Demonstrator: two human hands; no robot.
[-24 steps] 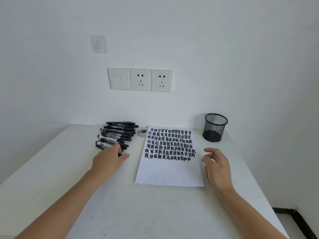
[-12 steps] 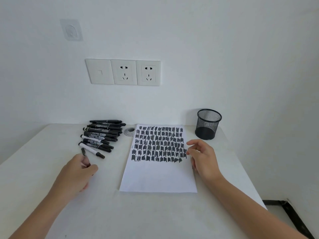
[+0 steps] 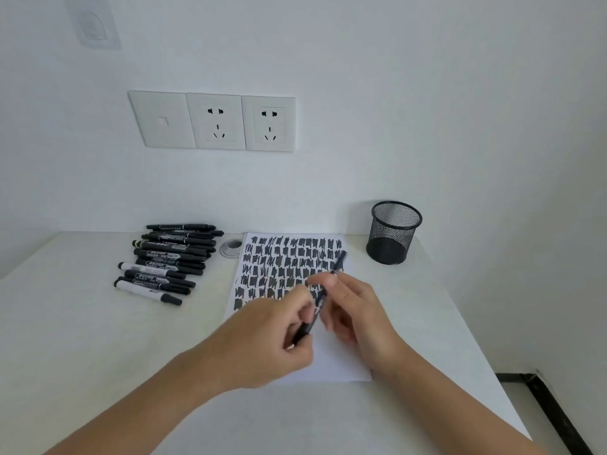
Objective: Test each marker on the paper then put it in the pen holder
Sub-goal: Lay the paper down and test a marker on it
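Note:
A black marker point(image 3: 320, 298) slants over the paper point(image 3: 331, 362), held at both ends. My left hand point(image 3: 279, 326) grips its lower end and my right hand point(image 3: 349, 307) pinches it higher up, near the cap. The white paper carries several rows of black scribbles point(image 3: 289, 261) on its upper half. Several black markers point(image 3: 167, 261) lie in a pile at the table's back left. The black mesh pen holder point(image 3: 394, 233) stands at the back right with nothing visible inside it.
A small round grey grommet point(image 3: 232, 249) sits between the marker pile and the paper. Wall sockets point(image 3: 243, 123) are on the wall behind. The table's right edge point(image 3: 476, 349) drops off to a floor with a dark strip.
My left hand picked one marker from the pile and carried it right, over the paper. My right hand came in from the paper's right edge and took hold of the marker.

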